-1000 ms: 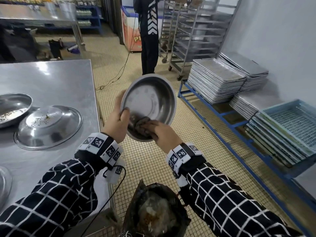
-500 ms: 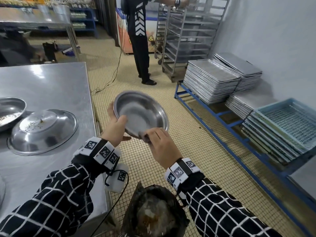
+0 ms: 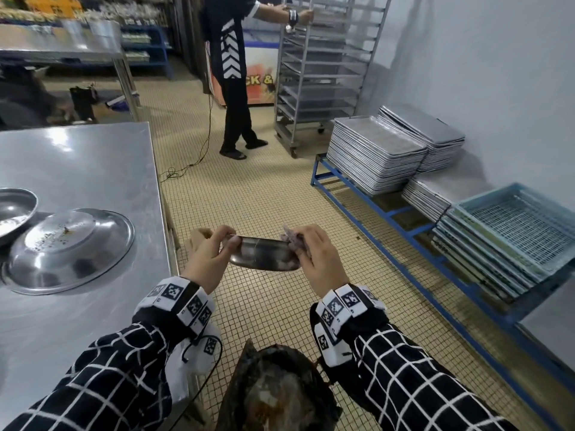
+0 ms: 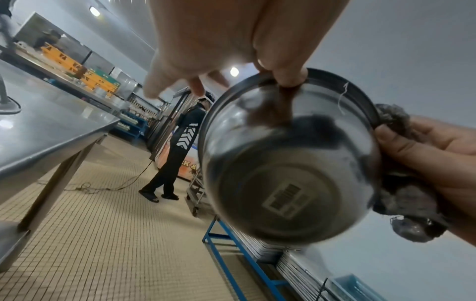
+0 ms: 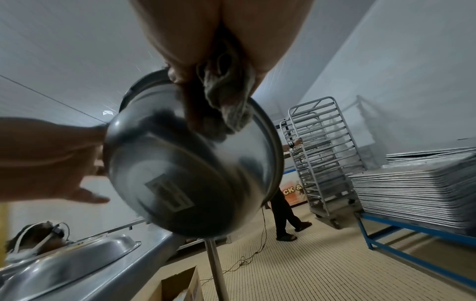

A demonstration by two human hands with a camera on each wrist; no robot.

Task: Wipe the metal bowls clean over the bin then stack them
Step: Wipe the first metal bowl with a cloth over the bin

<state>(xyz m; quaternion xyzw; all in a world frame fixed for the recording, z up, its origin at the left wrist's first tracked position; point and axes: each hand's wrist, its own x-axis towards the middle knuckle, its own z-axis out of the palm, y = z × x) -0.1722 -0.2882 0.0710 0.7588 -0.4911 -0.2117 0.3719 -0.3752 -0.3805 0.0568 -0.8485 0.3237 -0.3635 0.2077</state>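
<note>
You hold one metal bowl (image 3: 264, 255) between your two hands, out over the tiled floor (image 3: 261, 194) and beyond the bin (image 3: 277, 396) that sits low between your forearms. The bowl is roughly level, its rim up; from the wrist views its underside shows a barcode sticker (image 4: 284, 200). Your left hand (image 3: 207, 255) pinches the rim on the left side, thumb on the outer wall and fingertips over the lip, while the remaining fingers stand loosely spread. Your right hand (image 3: 317, 259) grips the opposite rim through a bunched grey cloth (image 3: 292, 239), fingers curled round the cloth with its wad pressed against the bowl's edge. Both wrists are raised to about the same height, backs of the hands toward you, checked sleeves (image 3: 413, 377) running down to the lower corners.

On the counter (image 3: 84, 169) to your left lie two more bowls: one overturned bowl (image 3: 70, 248) with crumbs on its base, and just beside it, at the left edge, one upright bowl (image 3: 14, 211) with bits inside. A fragment of another rim may show at the lower left edge, too little to tell.

Farther off, one person (image 3: 233, 76) stands holding a tray rack (image 3: 323, 66), and stacked trays (image 3: 373, 157) rest on a blue frame by the wall
</note>
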